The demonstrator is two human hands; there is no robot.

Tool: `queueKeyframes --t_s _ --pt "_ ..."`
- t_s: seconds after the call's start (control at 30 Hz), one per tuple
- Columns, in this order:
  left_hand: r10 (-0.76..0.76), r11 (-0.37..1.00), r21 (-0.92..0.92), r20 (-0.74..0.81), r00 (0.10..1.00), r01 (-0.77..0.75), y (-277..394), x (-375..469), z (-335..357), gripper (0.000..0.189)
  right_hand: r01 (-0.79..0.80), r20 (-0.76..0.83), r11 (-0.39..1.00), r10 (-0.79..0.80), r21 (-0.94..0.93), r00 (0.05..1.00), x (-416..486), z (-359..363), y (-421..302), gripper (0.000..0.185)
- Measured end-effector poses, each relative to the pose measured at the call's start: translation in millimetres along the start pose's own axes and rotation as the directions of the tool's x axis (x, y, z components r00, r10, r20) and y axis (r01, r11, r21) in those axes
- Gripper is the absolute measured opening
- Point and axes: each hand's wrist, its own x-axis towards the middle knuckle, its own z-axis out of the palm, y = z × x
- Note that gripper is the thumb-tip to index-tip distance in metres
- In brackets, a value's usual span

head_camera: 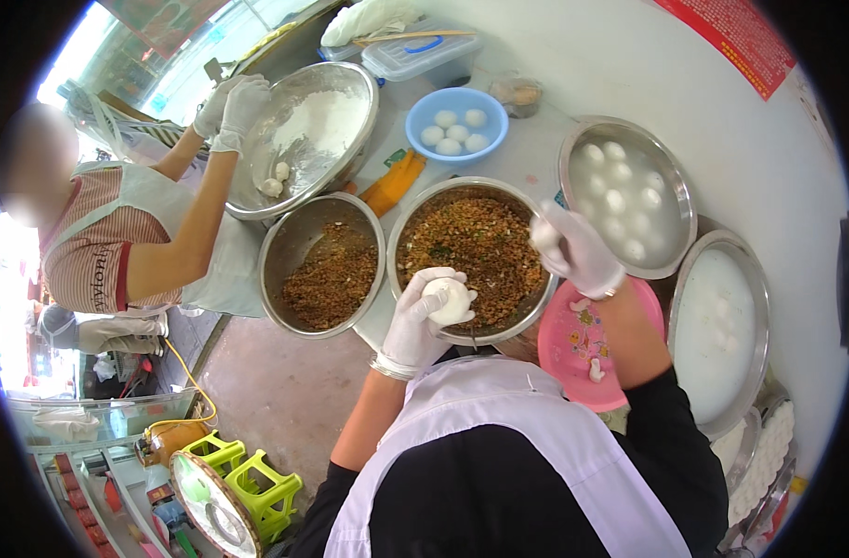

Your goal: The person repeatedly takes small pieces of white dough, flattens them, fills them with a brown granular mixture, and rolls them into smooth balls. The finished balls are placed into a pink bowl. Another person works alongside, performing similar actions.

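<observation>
My left hand [414, 324], in a white glove, cups a smooth round ball of white dough [449, 301] at the near rim of a steel bowl of brown crumbly filling [480, 244]. My right hand [581, 254], also gloved, is raised over the right rim of that bowl. Blur at its fingertips hides whether a white lump there is dough or only glove. Below my right forearm sits a pink plastic basin [560, 349] with a printed pattern. Small dough scraps [596, 371] lie in it.
A second steel bowl of filling [327, 286] stands left. Behind are a blue basin [414, 143] of white balls and an orange glove [395, 183]. Basins of cloudy liquid [686, 230] with balls line the right. A co-worker [152, 209] leans over a flour bowl [372, 104].
</observation>
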Motion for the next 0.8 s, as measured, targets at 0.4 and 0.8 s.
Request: queueKeyframes --t_s 0.4,0.8 --pt "0.077 0.989 0.125 -0.022 0.997 -0.073 1.5 2.3 6.9 0.031 -0.439 -0.276 0.429 0.391 -0.789 0.878 -65.3 -11.1 22.1 0.047" --pt "0.179 0.983 0.063 -0.105 0.978 -0.173 8.9 -8.3 10.0 0.03 0.371 0.076 0.8 -0.382 -0.472 0.921 6.1 76.8 47.5 0.034"
